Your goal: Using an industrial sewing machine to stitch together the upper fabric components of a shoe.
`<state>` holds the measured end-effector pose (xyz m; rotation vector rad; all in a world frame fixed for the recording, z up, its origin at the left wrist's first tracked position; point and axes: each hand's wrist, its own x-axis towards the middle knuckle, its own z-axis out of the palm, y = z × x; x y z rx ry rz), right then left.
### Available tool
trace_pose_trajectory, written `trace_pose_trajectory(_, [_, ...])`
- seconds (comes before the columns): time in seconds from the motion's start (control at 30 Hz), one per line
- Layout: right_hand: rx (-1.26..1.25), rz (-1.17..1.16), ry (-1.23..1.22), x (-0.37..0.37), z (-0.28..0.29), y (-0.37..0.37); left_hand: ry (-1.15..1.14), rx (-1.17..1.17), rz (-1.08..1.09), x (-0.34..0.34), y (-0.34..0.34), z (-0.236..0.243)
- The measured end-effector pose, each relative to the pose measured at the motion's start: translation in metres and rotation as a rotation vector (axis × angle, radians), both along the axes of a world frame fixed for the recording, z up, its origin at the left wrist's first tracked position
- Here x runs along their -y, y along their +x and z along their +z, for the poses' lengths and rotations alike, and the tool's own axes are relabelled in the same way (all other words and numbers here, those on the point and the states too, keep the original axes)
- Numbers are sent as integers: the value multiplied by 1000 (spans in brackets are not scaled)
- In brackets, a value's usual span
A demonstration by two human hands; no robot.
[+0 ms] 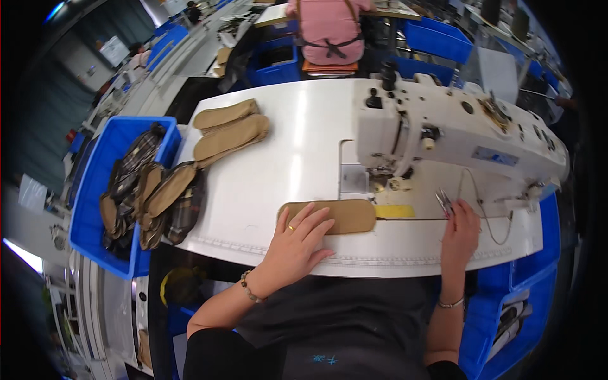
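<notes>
A tan, oblong fabric piece with rounded ends (351,216), shaped like an insole, lies flat near the table's front edge. My left hand (297,235) rests on its left part, fingers stretched out and spread. Right of the piece, my right hand (462,229) is closed around small metal thread snips (443,201), whose blades point away from me. Beyond the piece stands a white industrial sewing machine (462,126), its needle area partly hidden by the head. A yellow strip (394,211) sits on the table by the piece's right end.
Two similar tan pieces (231,131) lie at the table's far left. A blue bin (92,209) on the left holds tan and plaid pieces, some spilling onto the white table (285,152). Thin cord (479,196) loops beside the machine. Ahead sits a person in pink (329,31).
</notes>
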<state>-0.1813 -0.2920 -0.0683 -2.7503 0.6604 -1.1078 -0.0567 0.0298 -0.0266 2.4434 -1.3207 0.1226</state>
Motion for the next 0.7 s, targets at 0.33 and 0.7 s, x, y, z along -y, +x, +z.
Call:
trace_pose_trajectory(0.33, [-54, 443, 82, -37, 10, 6, -28, 485, 719, -166, 96, 43])
trace_pose_trajectory(0.7, [-312, 660, 77, -107, 13, 40, -356, 648, 954, -207, 112, 57])
